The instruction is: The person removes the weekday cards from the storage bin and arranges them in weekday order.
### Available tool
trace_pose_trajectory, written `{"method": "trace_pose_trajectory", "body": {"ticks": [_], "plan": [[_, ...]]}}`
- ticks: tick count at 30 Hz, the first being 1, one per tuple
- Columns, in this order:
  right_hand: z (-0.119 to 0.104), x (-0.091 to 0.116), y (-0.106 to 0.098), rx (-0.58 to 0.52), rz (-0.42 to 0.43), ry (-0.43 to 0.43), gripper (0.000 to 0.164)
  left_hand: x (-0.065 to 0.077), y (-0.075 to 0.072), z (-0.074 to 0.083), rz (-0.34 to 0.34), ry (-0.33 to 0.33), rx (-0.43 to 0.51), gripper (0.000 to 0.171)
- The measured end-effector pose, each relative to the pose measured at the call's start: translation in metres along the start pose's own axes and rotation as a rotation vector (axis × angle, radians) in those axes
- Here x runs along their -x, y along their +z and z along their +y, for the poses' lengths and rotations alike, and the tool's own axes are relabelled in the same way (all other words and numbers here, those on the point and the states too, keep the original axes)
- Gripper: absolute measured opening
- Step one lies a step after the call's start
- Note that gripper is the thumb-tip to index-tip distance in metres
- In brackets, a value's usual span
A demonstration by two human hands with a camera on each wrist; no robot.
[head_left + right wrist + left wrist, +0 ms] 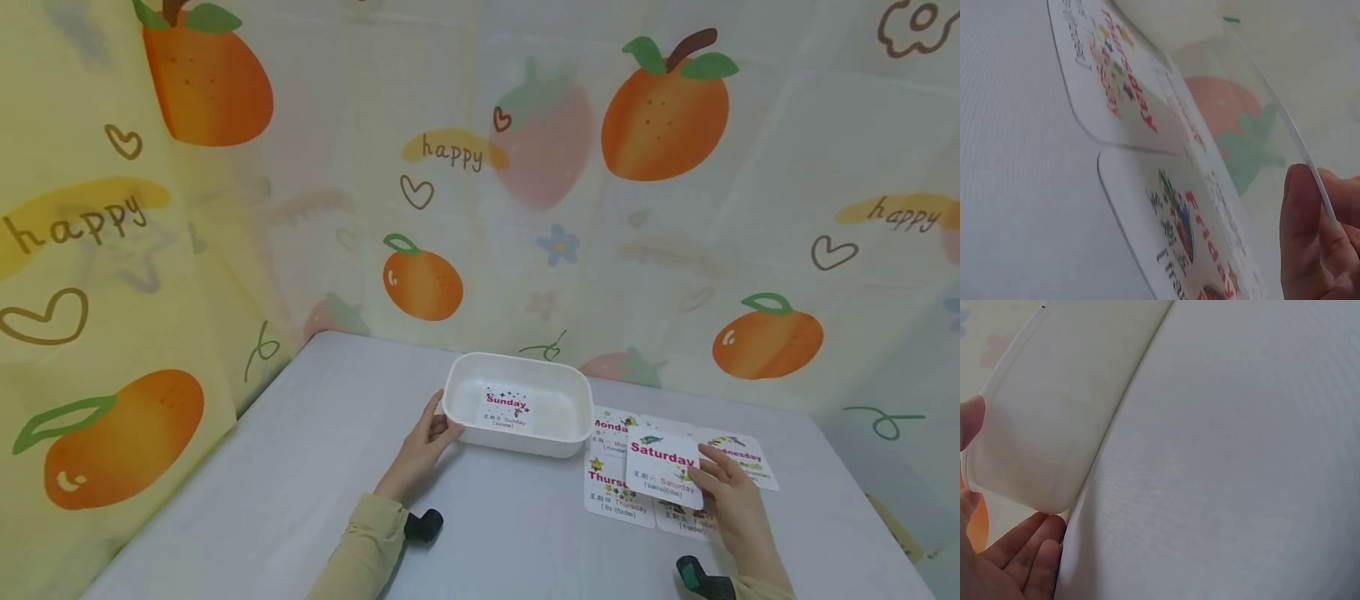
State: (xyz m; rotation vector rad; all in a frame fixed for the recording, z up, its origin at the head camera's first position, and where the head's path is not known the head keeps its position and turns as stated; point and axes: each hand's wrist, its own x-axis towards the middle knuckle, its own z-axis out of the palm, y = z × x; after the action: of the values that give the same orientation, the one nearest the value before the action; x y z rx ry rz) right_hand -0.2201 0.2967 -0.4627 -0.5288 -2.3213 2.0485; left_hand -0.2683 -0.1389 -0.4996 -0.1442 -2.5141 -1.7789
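Note:
My left hand (420, 446) grips the near left corner of a white plastic tub (517, 443); in the left wrist view its thumb (972, 419) lies at the rim and the other fingers bend close to the tub's base. Inside the tub lies a Sunday card (504, 408). With thumb and fingers, my right hand (738, 508) pinches the right edge of a Saturday card (660, 471). That card is raised and tilted above other day cards, partly covering the Monday card (609, 427), Thursday card (611, 497), Friday card (678, 517) and Wednesday card (746, 460).
The cards lie in rows on a white table (517, 533), just right of the tub. A printed fruit curtain (555, 275) hangs along the far edge and at the left. Each wrist carries a dark strap piece, such as the black one (423, 526) on the left.

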Motion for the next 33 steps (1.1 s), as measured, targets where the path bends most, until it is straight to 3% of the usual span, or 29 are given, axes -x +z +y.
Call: {"method": "trace_pose_trajectory", "body": {"ticks": [6,12,33], "plan": [[0.012,0.001,-0.025,0.119,0.100,0.045,0.068,-0.001,0.000,0.000,0.002,0.004,0.001,0.074],[0.025,0.000,-0.047,0.165,0.160,0.068,0.066,-0.001,0.000,0.001,0.001,0.001,-0.002,0.074],[0.047,-0.012,-0.100,0.166,0.319,0.178,0.066,0.000,0.000,0.005,0.011,-0.010,-0.017,0.074]]}}
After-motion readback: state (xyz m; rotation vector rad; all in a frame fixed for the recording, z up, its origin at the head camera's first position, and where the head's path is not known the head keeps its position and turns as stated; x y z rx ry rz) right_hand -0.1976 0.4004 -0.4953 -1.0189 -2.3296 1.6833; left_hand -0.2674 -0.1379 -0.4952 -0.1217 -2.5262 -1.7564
